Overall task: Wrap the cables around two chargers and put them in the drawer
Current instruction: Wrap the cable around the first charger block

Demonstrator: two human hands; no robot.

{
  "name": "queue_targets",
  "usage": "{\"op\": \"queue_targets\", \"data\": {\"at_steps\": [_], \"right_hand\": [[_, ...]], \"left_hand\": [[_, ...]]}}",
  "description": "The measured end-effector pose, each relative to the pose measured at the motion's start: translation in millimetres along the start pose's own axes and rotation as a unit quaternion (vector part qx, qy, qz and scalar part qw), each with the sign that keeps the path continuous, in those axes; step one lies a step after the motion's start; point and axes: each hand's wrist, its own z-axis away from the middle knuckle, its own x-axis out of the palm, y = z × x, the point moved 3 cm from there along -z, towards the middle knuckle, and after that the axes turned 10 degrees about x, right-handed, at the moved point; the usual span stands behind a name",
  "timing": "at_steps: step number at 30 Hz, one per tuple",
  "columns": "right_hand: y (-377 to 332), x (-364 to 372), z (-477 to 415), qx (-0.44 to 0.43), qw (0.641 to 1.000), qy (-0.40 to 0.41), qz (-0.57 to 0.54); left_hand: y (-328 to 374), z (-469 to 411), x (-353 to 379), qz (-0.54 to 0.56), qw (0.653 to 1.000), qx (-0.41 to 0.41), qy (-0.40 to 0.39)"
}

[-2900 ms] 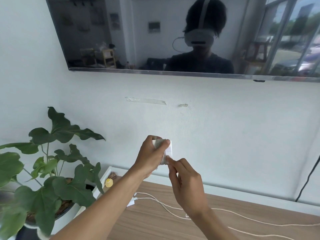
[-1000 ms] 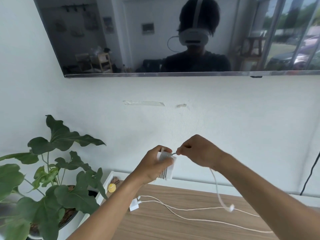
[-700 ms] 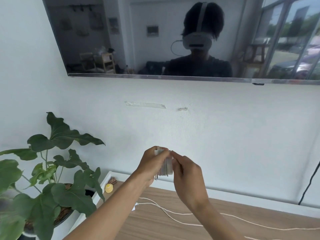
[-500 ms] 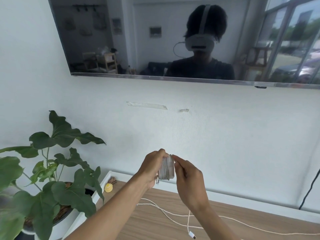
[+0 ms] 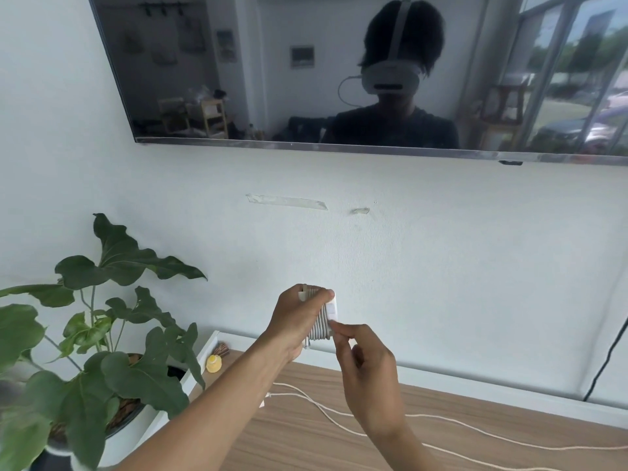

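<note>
At the far left a green broad-leaved potted plant (image 5: 102, 351) stands beside the pale wooden surface (image 5: 306, 443), with a small yellow round object (image 5: 213, 364) between it and the wall. The left hand (image 5: 292, 321), fingers curled, grips a white square charger block (image 5: 332, 309) raised above the surface in front of the wall. Its pale grey cable (image 5: 319, 329) lies around the block in tight side-by-side turns. Just to the right, the right hand (image 5: 370, 379) pinches the last bit of that cable between thumb and forefinger against the coil, and no tail hangs free. By my reading, this first charger is all but wrapped, with only the end left to tuck in. Farther right and nearer, a loose white cable (image 5: 577, 448) trails unwound across the surface. I cannot make out the charger it belongs to, so the second wrap looks not yet begun. No drawer is in view, and neither charger is stowed.
</note>
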Motion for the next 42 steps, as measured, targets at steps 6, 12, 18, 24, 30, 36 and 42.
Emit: {"op": "queue_targets", "data": {"at_steps": [6,12,18,24,30,36,42], "right_hand": [[6.9,1.5,1.6,0.015,0.999,0.029,-0.031],[29.7,6.7,9.7,0.121,0.984,-0.025,-0.127],[35.3,-11.2,-14.3,0.159,0.975,-0.082,-0.129],[12.8,-28.4,-42.7,0.030,0.975,-0.175,0.135],[-9.6,-35.9,-67.0,-0.013,0.932,-0.261,0.250],[-22.0,-44.5,-86.2,0.059,0.903,-0.305,0.297],[-32.4,-35.2,-86.7,0.092,0.912,-0.281,0.283]], "left_hand": [[-2.0,3.0,3.4,0.011,0.999,0.017,-0.028],[5.3,6.6,2.5,0.025,0.999,0.014,-0.034],[12.5,14.1,7.0,0.020,0.986,0.061,-0.156],[22.7,15.7,-0.3,-0.054,0.977,0.063,-0.196],[21.6,17.8,-3.1,-0.199,0.940,0.089,-0.261],[15.3,20.4,-9.8,-0.248,0.923,0.092,-0.281],[9.1,16.1,-8.0,-0.244,0.928,0.059,-0.275]]}}
